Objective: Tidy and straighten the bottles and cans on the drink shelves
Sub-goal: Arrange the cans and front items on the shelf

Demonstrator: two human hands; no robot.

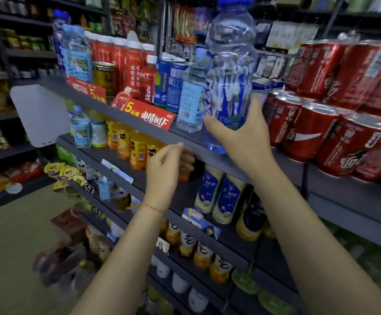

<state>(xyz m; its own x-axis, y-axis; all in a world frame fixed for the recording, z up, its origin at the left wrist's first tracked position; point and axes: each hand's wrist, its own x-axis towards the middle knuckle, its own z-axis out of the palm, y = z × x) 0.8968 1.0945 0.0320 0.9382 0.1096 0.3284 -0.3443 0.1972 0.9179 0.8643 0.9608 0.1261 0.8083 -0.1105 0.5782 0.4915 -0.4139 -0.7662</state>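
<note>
Task partly done, by my reading: red cola cans [303, 130] at right stand in rows; bottles further left on the dark grey top shelf [139, 127] look uneven.

Right hand [242, 137] grips the tall clear plastic water bottle with blue cap and blue-white label [229, 71] low on its body, thumb and fingers wrapped round it, base at the shelf's front edge, beside a smaller clear water bottle [190, 101].

Left hand [165, 164] hangs below that edge, fingers loosely curled, holding nothing, apart from the bottle.

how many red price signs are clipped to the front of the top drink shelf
2. One red sign sits at the shelf's left end below the gold can; the other red sign is just right of it, beside the small water bottle. More may be hidden.
</note>
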